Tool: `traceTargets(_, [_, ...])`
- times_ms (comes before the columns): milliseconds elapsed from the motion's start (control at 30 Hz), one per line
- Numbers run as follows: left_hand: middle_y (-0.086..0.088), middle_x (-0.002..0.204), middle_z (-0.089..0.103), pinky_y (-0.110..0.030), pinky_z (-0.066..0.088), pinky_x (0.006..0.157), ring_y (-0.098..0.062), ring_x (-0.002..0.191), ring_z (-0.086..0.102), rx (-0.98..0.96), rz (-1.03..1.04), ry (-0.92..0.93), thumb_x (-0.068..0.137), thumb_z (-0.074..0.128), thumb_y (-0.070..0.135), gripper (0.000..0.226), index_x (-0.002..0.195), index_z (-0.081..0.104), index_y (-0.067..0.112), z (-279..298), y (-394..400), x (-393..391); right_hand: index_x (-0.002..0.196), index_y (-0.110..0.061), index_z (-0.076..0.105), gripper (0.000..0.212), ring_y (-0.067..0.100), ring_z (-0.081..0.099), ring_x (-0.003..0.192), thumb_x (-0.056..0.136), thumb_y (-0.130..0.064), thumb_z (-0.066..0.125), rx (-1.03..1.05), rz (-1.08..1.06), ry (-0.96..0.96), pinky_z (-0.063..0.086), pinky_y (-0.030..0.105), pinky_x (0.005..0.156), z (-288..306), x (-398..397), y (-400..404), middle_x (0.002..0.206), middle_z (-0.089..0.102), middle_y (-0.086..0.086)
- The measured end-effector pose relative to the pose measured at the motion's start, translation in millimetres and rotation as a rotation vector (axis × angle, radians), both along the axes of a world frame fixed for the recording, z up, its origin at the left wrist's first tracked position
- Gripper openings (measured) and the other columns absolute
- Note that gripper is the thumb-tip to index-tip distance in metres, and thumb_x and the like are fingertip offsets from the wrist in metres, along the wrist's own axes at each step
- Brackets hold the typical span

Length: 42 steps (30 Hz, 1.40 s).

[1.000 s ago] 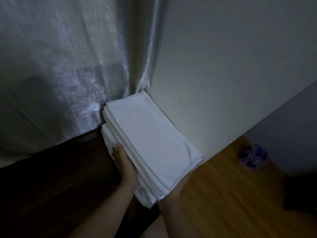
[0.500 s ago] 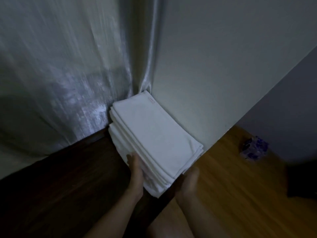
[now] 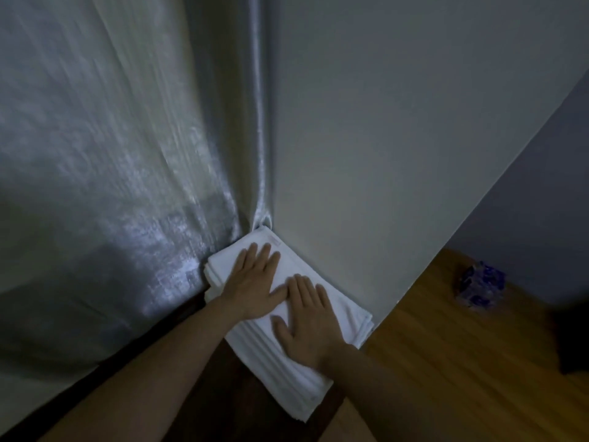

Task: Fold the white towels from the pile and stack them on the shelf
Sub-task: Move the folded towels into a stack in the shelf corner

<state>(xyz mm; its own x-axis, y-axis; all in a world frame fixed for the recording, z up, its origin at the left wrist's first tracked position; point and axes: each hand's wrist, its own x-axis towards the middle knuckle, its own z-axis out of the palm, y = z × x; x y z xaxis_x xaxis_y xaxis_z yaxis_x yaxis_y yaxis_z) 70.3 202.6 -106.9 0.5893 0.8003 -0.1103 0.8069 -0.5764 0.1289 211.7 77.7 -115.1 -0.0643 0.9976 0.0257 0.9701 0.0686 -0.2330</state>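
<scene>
A stack of folded white towels (image 3: 280, 371) lies on a dark wooden shelf (image 3: 220, 397), pushed into the corner between a curtain and a wall. My left hand (image 3: 255, 282) rests flat on the far part of the top towel, fingers spread. Palm down and just as flat, my right hand (image 3: 306, 320) lies on the near part. Neither hand grips anything. The stack's near end overhangs the shelf edge slightly.
A shiny grey curtain (image 3: 127, 154) hangs at the left, behind the shelf. A pale wall (image 3: 398, 138) stands right of the stack. Below to the right is a light wooden floor (image 3: 446, 362) with a small blue-and-white object (image 3: 481, 287) on it.
The hands let go of the stack's sides and now lie flat on its top. The stack sits down on the shelf in the corner.
</scene>
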Motion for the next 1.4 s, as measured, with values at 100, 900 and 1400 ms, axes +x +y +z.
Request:
traceTargets(100, [-0.012,0.168,-0.016,-0.049,-0.006,0.125,-0.034,0.154,-0.017,-0.041,0.015,0.034,0.077,0.01,0.088,0.111,0.161,-0.007,0.019,-4,10,10,0.162,-0.009,0.0,0.087,0.016,-0.013,0.157,0.099,-0.067,0.016,0.022,-0.049,0.027,-0.008,0.039,0.127,-7,9,0,0.171,-0.004,0.007])
traceTargets(900, [-0.005,0.141,0.061,-0.049,0.033,0.098,-0.032,0.127,0.05,-0.008,-0.068,-0.223,0.048,0.062,0.086,0.1,0.133,0.064,0.033,-31,41,4,0.125,-0.028,0.062,0.034,0.008,0.071,0.11,0.103,-0.037,0.038,0.202,-0.223,-0.119,0.029,0.041,0.115,-52,-4,17,0.122,0.074,-0.007])
traceTargets(1400, [-0.009,0.17,-0.003,-0.054,-0.002,0.123,-0.036,0.155,-0.004,-0.031,-0.112,0.007,0.087,0.028,0.078,0.096,0.162,0.001,0.025,14,19,-6,0.163,-0.018,-0.005,0.097,0.017,-0.016,0.156,0.089,-0.08,0.006,-0.159,-0.093,-0.078,-0.007,0.044,0.127,18,-7,5,0.171,-0.009,0.001])
